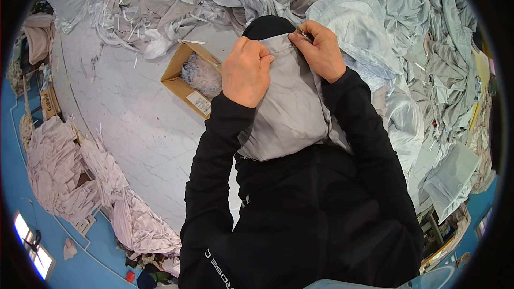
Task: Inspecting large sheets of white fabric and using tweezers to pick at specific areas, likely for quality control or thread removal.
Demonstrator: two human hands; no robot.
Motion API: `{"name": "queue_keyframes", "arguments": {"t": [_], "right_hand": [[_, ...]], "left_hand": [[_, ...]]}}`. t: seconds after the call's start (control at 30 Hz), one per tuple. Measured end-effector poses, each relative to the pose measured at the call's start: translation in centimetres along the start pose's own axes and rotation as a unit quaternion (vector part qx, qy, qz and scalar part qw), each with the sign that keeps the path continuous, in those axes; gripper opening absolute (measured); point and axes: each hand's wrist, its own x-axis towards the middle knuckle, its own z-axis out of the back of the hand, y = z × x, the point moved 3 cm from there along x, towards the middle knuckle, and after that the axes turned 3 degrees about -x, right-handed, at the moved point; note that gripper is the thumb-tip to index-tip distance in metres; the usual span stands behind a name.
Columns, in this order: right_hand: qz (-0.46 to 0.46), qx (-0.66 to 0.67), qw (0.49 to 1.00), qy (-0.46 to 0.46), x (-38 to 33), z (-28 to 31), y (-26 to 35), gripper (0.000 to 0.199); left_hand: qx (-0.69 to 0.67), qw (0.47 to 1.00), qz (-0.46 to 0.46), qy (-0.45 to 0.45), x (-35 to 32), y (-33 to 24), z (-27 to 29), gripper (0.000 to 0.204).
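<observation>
Between my hands a piece of light grey cloth (292, 112) is held up by its top edge and hangs down over my lap. My left hand (247, 72) is closed, thumb against fingers, pinching the cloth near its upper left corner. At the upper right corner my right hand (322, 52) pinches the cloth's edge between thumb and curled fingers. A small dark, shiny thing (304, 33) shows at the right fingertips; its kind is too small to make out. Just behind the cloth's top edge is a rounded black shape (269, 25).
Left of my left hand stands an open cardboard box (174, 69) with crumpled clear plastic (202, 75) inside. Heaps of grey fabric (353, 0) with white ties lie along the far side and right. Pinkish cloth (59, 168) is piled at the left, beside the pale marbled surface (128, 112).
</observation>
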Motion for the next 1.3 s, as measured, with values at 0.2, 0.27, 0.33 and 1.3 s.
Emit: {"name": "queue_keyframes", "arguments": {"t": [0.2,0.27,0.33,1.3], "right_hand": [[0.011,0.013,1.000,-0.003,-0.1,-0.1,-0.1,0.017],[0.004,0.020,1.000,-0.004,-0.3,0.0,0.1,0.018],[-0.002,0.026,1.000,-0.007,-0.4,0.0,0.2,0.018],[-0.042,0.125,0.989,0.066,-0.4,0.5,0.9,0.016]], "left_hand": [[-0.085,0.994,0.060,-0.024,-1.6,2.1,0.6,0.015],[-0.295,0.921,0.250,-0.046,-2.8,3.8,0.9,0.014],[-0.241,0.943,0.208,-0.098,-3.3,4.1,0.9,0.014],[-0.133,0.975,0.146,-0.103,-1.3,0.4,0.6,0.014]]}}
